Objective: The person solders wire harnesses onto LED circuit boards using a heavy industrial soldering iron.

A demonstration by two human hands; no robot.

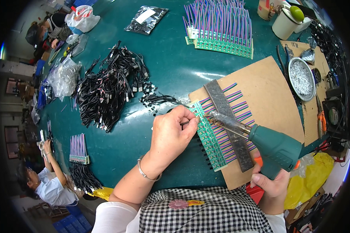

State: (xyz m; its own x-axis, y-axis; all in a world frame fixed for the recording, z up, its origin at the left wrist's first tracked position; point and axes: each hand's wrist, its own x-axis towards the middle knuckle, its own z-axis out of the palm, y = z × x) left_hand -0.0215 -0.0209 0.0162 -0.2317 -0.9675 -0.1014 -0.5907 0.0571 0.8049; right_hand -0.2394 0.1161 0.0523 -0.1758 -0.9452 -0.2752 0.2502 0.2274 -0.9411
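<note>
My right hand (271, 181) grips a green soldering gun (276, 148) with orange parts. Its metal tip reaches the upper part of a green circuit board panel (210, 141), which lies slanted on a brown cardboard sheet (268, 93). With fingers pinched, my left hand (174, 128) holds a thin black cable (186, 123) at the panel's left edge, close to the tip. Striped coloured wires (241, 105) run out from the panel's right side, under a dark flat bar (229, 126) lying across them. Black cable ends stick out along the panel's lower left edge.
A big heap of black cables (109, 87) lies to the left. Wired panels (223, 46) stand at the back, near a bagged pack (146, 20). Right are a bowl of silvery bits (301, 79) and a white cup (286, 23). Two other people work at the far left.
</note>
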